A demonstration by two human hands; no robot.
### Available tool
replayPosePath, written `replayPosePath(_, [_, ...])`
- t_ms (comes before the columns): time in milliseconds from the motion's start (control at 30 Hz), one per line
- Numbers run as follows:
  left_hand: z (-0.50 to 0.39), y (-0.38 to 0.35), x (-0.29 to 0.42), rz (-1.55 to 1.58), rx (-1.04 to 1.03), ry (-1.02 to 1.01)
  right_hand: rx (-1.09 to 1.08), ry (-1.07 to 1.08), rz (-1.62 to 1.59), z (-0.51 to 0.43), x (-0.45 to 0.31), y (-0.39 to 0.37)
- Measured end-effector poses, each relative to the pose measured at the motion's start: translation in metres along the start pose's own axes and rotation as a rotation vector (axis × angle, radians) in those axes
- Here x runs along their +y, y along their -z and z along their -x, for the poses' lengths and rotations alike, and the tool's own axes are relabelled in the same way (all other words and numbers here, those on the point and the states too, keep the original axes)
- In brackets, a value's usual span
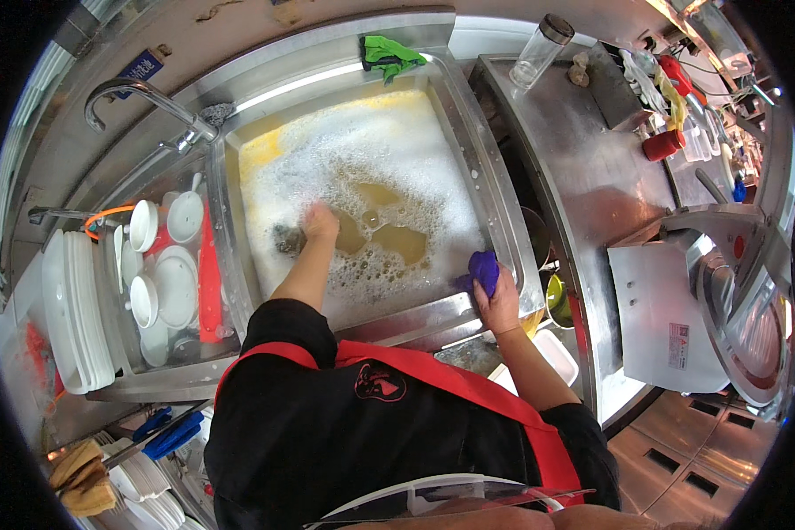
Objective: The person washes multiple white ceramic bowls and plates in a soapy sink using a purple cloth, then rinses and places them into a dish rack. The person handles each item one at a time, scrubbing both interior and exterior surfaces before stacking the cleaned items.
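A steel sink (503, 199) full of foamy, yellowish water lies in front of me. My left hand (320, 222) dips into the suds at the left of the basin, its fingers hidden by foam. Just left of it, a dark scouring pad or similar thing (289, 239) shows blurred in the foam; whether I grip it cannot be told. My right hand (500, 296) is closed on a wet purple cloth (483, 267) at the near right corner of the basin. A green cloth or glove (389, 56) lies on the far rim.
A chrome faucet (147, 89) rises at the far left corner. White bowls (144, 225) and stacked white trays (73, 311) fill the left basin. To the right, a steel counter (570, 139) bears a glass jar (536, 59) and a red container (664, 144), near a steel machine (669, 318).
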State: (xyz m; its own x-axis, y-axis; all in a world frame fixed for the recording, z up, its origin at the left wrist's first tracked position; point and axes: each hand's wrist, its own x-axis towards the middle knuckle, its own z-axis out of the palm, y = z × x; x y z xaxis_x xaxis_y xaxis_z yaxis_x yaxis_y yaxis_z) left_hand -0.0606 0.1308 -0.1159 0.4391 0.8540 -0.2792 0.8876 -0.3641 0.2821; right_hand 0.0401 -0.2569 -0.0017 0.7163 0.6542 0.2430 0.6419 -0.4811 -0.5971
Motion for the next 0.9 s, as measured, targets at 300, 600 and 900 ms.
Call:
replayPosePath(300, [-0.08, -0.011, 0.083, -0.233, 0.201, -0.546, -0.053, -0.031, -0.003, -0.003, -0.003, 0.002])
replayPosePath(600, [-0.151, -0.061, 0.108, -0.206, -0.143, -0.287, -0.079, -0.085, -0.006, -0.003, -0.003, 0.002])
replayPosePath(900, [-0.148, -0.068, 0.09, -0.071, -0.294, -0.21, -0.06, -0.084, -0.012, -0.003, 0.0, 0.001])
